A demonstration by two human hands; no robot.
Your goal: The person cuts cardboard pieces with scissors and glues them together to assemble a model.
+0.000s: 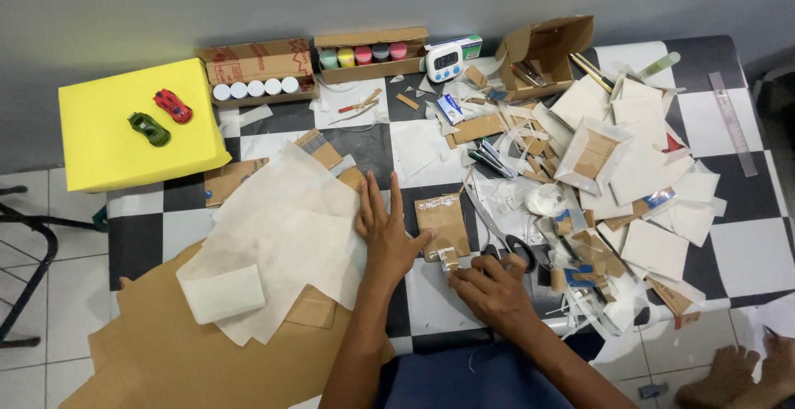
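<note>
My left hand (387, 231) lies flat with fingers spread, pressing on the right edge of a large white paper sheet (281, 227) and touching a small brown cardboard piece (444, 223). My right hand (490, 283) is curled near the lower end of that cardboard piece, fingers pinching at a small white and brown bit (450, 257). Black-handled scissors (515, 249) lie just beyond my right hand.
Checkered table (745, 252). A heap of paper and cardboard scraps (621, 177) fills the right side. Yellow foam block (137, 123) with red and green toy cars at back left. Paint pot boxes (364, 55), a timer (445, 61), a steel ruler (733, 123), brown cardboard sheet (166, 343).
</note>
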